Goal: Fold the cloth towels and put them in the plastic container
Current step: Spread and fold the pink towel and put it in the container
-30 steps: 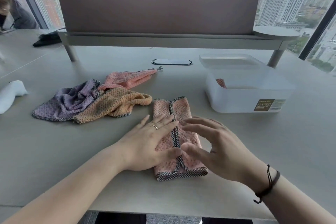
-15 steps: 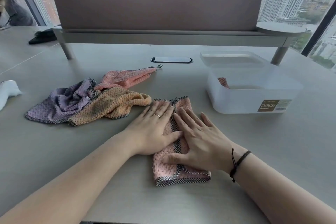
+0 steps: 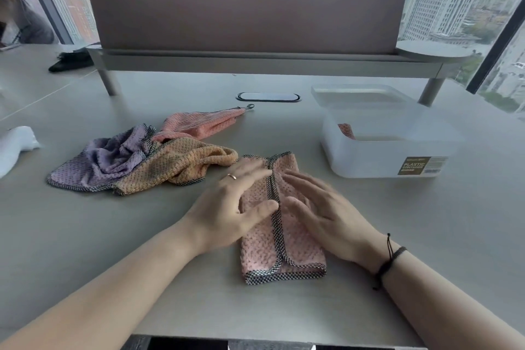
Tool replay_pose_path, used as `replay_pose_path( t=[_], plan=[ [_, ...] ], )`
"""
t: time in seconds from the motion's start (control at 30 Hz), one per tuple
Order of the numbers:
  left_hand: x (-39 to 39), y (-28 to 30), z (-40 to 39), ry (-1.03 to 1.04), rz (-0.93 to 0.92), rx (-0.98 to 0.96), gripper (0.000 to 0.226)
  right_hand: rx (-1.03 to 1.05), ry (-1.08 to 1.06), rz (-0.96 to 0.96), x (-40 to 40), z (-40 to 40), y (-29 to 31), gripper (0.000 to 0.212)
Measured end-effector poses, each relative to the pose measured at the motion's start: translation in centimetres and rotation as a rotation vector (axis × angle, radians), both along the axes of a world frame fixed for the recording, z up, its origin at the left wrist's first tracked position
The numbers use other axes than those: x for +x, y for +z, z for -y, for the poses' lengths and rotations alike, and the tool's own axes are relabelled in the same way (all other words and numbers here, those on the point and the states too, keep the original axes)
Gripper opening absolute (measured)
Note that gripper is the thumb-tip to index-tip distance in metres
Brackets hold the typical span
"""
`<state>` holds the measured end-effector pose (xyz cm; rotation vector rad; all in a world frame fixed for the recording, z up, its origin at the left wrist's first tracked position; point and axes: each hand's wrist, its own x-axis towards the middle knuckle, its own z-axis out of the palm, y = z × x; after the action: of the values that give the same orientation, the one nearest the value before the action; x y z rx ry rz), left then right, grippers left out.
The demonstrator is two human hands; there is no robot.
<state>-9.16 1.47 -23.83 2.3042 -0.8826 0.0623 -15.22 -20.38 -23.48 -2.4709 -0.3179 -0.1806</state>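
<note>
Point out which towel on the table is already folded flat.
The pink towel under both hands, a neat rectangle with checked edging. The purple, orange and salmon towels lie crumpled in a heap.

You're in high-rise office, open-plan. Landmark: fabric desk divider [image 3: 244, 8] on grey shelf base. In front of divider: shared pale work table [image 3: 85, 236] with oval cable grommet [image 3: 268, 97]. Behind divider: floor-to-ceiling windows [image 3: 443, 3], city towers seen from height. Left of divider: adjoining desk [image 3: 25, 71], another person [image 3: 25, 25] seated there.
</note>
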Motion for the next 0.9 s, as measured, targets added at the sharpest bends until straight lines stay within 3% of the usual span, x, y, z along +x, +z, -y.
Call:
replay_pose_path(
  t=[0.03,0.07,0.2,0.37,0.53,0.77,0.9],
  plan=[
    [-0.6,-0.1,-0.5,-0.032,0.022,-0.049,0.064,0.064,0.011,0.039,-0.5,0.7,-0.2,0.038],
    [-1.2,-0.1,-1.1,-0.067,0.045,-0.076,0.055,0.092,0.036,0.074,-1.0,1.4,-0.5,0.03],
    [-2.9,-0.3,-3.0,-0.2,0.07,-0.042,0.034,0.029,0.166,0.088,-3.0,3.4,-1.2,0.055],
    [-3.6,-0.4,-3.7,-0.261,0.041,-0.041,0.016,-0.065,0.248,0.036,-4.6,3.6,-0.8,0.04],
    [-3.9,-0.2,-3.7,-0.247,0.035,-0.01,0.022,-0.122,0.238,0.125,-5.0,3.1,-0.8,0.036],
    [-4.8,0.6,-4.0,-0.281,0.116,0.13,0.061,-0.175,0.169,0.292,-5.5,2.5,-1.0,0.013],
    [-5.2,0.6,-3.7,-0.246,0.204,0.09,0.053,-0.038,0.123,0.243,-5.3,1.9,-0.8,0.017]
  ],
)
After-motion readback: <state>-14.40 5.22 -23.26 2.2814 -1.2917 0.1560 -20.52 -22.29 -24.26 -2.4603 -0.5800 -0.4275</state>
